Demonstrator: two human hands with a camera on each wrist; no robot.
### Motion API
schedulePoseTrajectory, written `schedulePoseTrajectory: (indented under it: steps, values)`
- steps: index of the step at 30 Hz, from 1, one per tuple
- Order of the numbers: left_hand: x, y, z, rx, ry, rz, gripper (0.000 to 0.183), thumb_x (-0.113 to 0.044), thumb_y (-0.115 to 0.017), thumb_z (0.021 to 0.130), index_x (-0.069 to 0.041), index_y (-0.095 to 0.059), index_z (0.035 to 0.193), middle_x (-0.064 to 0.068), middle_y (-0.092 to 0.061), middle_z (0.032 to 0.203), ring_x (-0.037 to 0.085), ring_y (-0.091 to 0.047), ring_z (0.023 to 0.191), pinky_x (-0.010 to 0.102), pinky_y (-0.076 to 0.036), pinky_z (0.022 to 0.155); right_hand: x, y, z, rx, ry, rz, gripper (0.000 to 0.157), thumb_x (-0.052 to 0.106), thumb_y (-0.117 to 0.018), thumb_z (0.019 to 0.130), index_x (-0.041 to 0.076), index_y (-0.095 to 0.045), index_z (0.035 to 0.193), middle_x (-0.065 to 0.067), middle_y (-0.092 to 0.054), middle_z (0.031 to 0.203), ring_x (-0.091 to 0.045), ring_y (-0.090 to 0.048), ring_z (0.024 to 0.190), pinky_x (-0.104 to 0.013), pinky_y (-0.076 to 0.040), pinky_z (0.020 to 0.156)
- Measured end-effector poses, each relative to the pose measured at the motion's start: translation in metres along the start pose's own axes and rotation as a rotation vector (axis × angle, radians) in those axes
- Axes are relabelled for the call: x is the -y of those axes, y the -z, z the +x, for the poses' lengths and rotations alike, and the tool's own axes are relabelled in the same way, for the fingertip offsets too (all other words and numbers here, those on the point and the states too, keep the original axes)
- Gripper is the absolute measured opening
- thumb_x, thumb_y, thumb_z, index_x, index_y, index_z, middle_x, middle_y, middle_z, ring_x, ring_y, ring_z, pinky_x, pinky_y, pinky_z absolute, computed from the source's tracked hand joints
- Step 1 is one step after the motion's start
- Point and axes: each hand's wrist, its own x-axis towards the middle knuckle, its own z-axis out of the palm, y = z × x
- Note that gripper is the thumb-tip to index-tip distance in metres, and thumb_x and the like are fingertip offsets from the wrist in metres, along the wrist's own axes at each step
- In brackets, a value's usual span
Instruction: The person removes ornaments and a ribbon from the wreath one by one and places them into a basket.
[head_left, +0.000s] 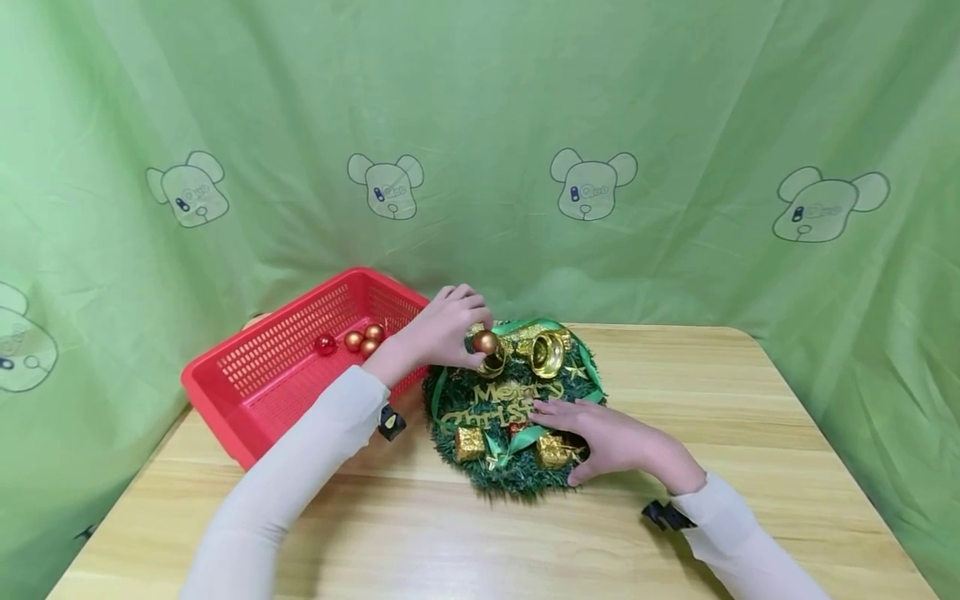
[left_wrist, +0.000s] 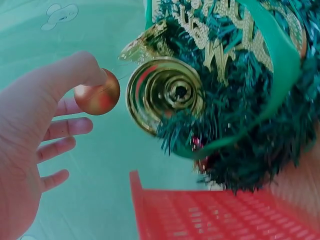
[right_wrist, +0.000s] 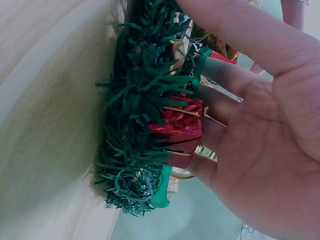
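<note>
My left hand (head_left: 448, 327) pinches a shiny copper-gold ball (left_wrist: 98, 94) between thumb and fingers, close beside a gold bell (left_wrist: 164, 94). Below it lies a green tinsel wreath (head_left: 480, 481) with gold "Merry Christmas" lettering (head_left: 517, 392), a green ribbon (head_left: 596, 375) and small gold gift boxes (head_left: 470, 443). Over the wreath's lower right side rests my right hand (head_left: 611, 437), its fingers extended across the lettering and its thumb near the outer tinsel. In the right wrist view a red foil gift box (right_wrist: 181, 125) sits next to those fingers.
A red plastic basket (head_left: 225, 400) stands left of the wreath. Inside are several copper-gold balls (head_left: 354, 340) and a red ball (head_left: 325, 344). The wooden table (head_left: 720, 400) backs onto a green curtain (head_left: 480, 100) printed with bear heads.
</note>
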Motion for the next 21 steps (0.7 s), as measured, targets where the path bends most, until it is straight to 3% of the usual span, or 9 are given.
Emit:
schedulePoseTrajectory:
  steps: [7, 21]
  values:
    - [0.015, 0.011, -0.014, -0.081, 0.029, 0.007, 0.03, -0.033, -0.074, 0.079, -0.015, -0.069, 0.103, 0.005, -0.064, 0.111, 0.026, -0.051, 0.118, 0.049, -0.04, 0.106, 0.002, 0.002, -0.001, -0.003, 0.0, 0.0, 0.1, 0.026, -0.089, 0.071, 0.009, -0.039, 0.156, -0.019, -0.031, 0.164, -0.046, -0.033, 0.148, -0.068, -0.022, 0.118]
    - [0.048, 0.034, -0.048, -0.171, 0.182, 0.001, 0.033, -0.032, -0.076, 0.078, -0.012, -0.069, 0.104, 0.006, -0.064, 0.109, 0.027, -0.049, 0.113, 0.048, -0.039, 0.104, 0.002, 0.001, 0.0, 0.003, -0.01, 0.005, 0.1, 0.024, -0.089, 0.071, 0.009, -0.039, 0.156, -0.019, -0.03, 0.165, -0.044, -0.032, 0.149, -0.067, -0.02, 0.119]
